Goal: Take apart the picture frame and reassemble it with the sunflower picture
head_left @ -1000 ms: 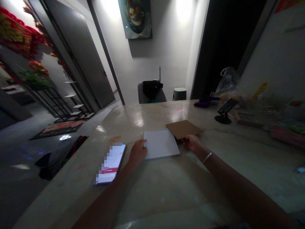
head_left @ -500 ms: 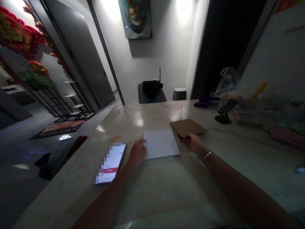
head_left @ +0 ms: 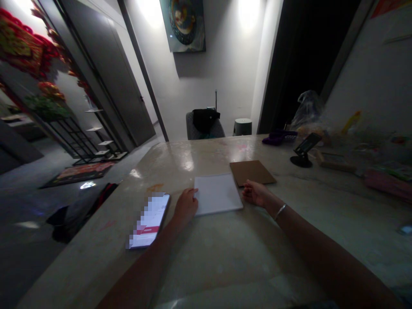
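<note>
A white square pad (head_left: 219, 195), perhaps a stack of paper or a thin panel, lies flat on the table in front of me. My left hand (head_left: 186, 204) grips its left edge, thumb on the rim and the other fingers curled. Beyond the pad's right corner, a brown cardboard sheet (head_left: 252, 171) rests flat. My right hand (head_left: 255, 194) is at the near edge of that cardboard, beside the pad, its fingers loosely bent and apart with nothing in them. On that wrist is a silver bangle (head_left: 280, 211).
A lit phone (head_left: 150, 221) lies left of my left hand. To the right are a black phone stand (head_left: 304, 150), a purple item (head_left: 278, 137) and a clear plastic bag (head_left: 309, 111) among clutter. A chair (head_left: 206, 124) stands past the table's far edge.
My right hand has let go of the cardboard and drawn slightly towards me. The cardboard now lies flat, turned a little. My left hand and the white pad have stayed put.
</note>
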Demonstrator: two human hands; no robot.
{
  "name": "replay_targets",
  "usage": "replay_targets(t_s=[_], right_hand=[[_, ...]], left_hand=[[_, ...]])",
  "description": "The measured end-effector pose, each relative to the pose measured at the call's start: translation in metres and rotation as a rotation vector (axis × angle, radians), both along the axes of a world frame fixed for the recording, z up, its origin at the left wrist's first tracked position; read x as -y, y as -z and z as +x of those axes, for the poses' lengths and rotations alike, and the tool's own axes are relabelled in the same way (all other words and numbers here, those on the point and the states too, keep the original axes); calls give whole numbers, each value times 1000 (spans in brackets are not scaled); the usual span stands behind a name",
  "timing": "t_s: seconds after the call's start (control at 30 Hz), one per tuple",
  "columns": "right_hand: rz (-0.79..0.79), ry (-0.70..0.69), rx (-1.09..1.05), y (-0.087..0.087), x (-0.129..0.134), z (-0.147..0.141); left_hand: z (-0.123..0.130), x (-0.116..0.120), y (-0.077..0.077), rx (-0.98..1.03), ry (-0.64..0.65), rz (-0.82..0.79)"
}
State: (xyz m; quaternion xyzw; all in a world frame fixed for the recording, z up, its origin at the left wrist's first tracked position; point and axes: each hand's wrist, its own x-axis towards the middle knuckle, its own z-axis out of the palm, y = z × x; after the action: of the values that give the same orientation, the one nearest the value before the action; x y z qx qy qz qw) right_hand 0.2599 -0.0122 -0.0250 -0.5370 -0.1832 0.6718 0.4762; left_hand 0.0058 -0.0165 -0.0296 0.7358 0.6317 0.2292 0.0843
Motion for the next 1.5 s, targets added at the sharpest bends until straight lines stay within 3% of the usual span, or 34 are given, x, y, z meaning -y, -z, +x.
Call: replay_targets(t_s=[0.1, 0.27, 0.4, 0.5, 0.73, 0.83, 0.93, 1.17, 1.5], right_hand=[[138, -21, 134, 3, 0, -2], [462, -59, 560, 15, -4, -6], [623, -88, 883, 22, -7, -5], [695, -123, 970, 24, -6, -5], [796, -117, 1018, 29, -5, -7], [856, -126, 1150, 27, -3, -7], [897, -219, 1346, 23, 0, -9], [827, -453, 1642, 15, 10, -14], [809, -533, 1728, 19, 10, -16]], left_hand=[[0, 0, 0, 15, 4, 3], [2, -1, -1, 53, -2, -13], [3, 0, -2, 46, -3, -26], [3, 0, -3, 46, 5, -30], [2, 1, -1, 58, 18, -6], [4, 1, -1, 28, 15, 35], [7, 1, -2, -58, 21, 48], [8, 4, 0, -255, 78, 37], [9, 5, 2, -315, 155, 2]])
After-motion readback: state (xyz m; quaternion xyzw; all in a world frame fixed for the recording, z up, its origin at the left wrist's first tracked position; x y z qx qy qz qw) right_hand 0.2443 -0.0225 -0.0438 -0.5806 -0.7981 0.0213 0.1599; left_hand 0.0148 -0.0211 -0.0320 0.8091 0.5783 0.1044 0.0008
